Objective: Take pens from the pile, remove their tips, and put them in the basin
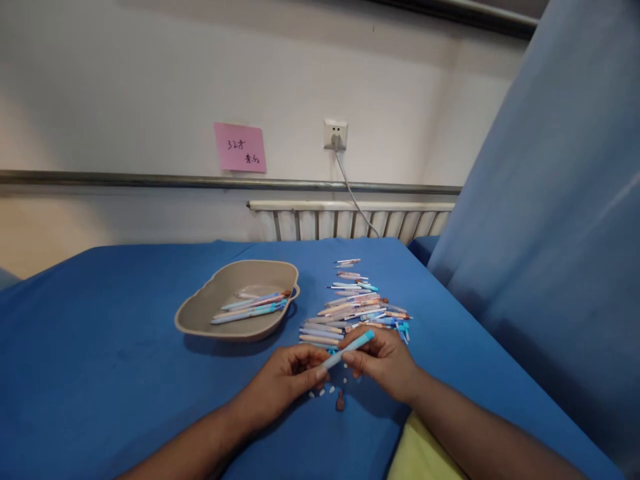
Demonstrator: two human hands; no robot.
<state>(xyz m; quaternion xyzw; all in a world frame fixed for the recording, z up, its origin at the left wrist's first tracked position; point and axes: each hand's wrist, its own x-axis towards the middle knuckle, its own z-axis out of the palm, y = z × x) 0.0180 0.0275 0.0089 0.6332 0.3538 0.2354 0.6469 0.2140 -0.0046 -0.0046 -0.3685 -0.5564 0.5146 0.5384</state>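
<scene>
Your left hand hides one end of the blue pen; your right hand covers part of the pen pile beyond. White bits nearer you are unidentifiably small.

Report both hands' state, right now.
Left hand: closed, holding one end of a blue pen.
Right hand: closed, holding the same pen.
</scene>
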